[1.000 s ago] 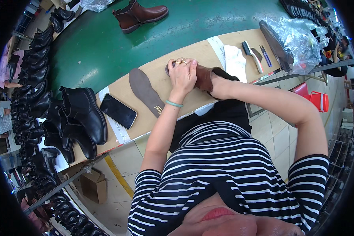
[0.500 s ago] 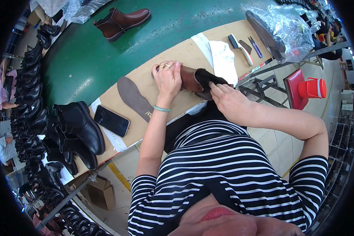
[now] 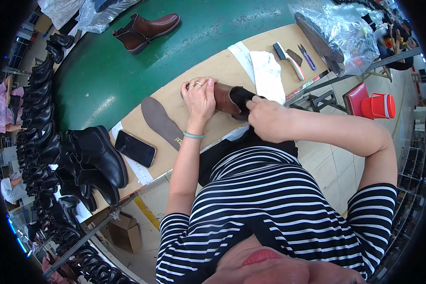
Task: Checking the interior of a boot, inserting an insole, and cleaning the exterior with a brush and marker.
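A brown boot point(image 3: 225, 97) is held on its side near the front edge of the wooden table point(image 3: 222, 66); the left hand point(image 3: 199, 97) is laid over the toe half, with its fingers curled down around it, so this hand is closed on the boot; the right hand point(image 3: 265, 118) is bunched at the dark open top of the boot, and its fingertips seem to be pinched on the rim or tucked just inside, though the exact grip cannot be told; the boot lies between the two hands and is touched by both. A grey insole point(image 3: 161, 120) is seen lying flat on the table just to the left of the left hand, not inside any boot, so the work on this boot is judged to be partly done at most, and the insole looks like a piece left waiting; what is inside the boot cannot be seen. A black phone point(image 3: 135, 148) is laid further left; black boots point(image 3: 92, 158) are stood in a group at the left end of the table; a white cloth point(image 3: 267, 75) is spread behind the brown boot; a brush point(image 3: 288, 59) and small scissors point(image 3: 306, 56) are laid beside a clear plastic bag point(image 3: 345, 33); one more brown boot point(image 3: 146, 29) is stood far back on the green belt point(image 3: 128, 71).
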Demonstrator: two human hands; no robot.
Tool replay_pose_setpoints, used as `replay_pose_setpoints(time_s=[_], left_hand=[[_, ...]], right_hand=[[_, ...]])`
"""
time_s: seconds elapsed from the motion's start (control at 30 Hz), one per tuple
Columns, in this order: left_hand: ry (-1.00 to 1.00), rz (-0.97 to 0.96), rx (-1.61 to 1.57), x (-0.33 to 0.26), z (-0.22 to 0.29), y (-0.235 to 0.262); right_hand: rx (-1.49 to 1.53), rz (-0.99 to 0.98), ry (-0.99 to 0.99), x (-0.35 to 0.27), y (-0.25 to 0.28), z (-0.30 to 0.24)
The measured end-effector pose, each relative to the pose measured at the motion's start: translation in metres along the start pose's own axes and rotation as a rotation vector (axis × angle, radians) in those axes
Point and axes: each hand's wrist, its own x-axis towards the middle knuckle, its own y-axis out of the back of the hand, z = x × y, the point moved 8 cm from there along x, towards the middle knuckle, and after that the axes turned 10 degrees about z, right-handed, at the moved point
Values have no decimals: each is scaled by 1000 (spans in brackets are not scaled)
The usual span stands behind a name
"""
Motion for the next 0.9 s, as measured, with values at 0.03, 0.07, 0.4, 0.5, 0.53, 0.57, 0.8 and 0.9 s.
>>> replay_pose_setpoints(time_s=[0.03,0.07,0.4,0.5,0.53,0.57,0.8,0.9], left_hand=[[-3,2,-1,1,1,0],[-7,-7,-3,1,3,-1],[-21,2,6,1,2,0],[-29,5,10,-2,2,2],[-33,4,8,-2,3,2],[-28,2,10,-3,3,2],[-22,-6,10,-2,5,0],[-10,-20,10,3,3,-6]], right_hand=[[33,18,-24,0,2,7],[31,20,-26,-3,1,7],[-331,271,80,-17,-24,-37],[-293,313,16,-9,-14,-34],[-166,118,-13,-4,-10,-30],[-37,-76,-41,-3,-14,-26],[-54,-199,-3,8,-20,-23],[-63,-60,3,5,-24,-16]])
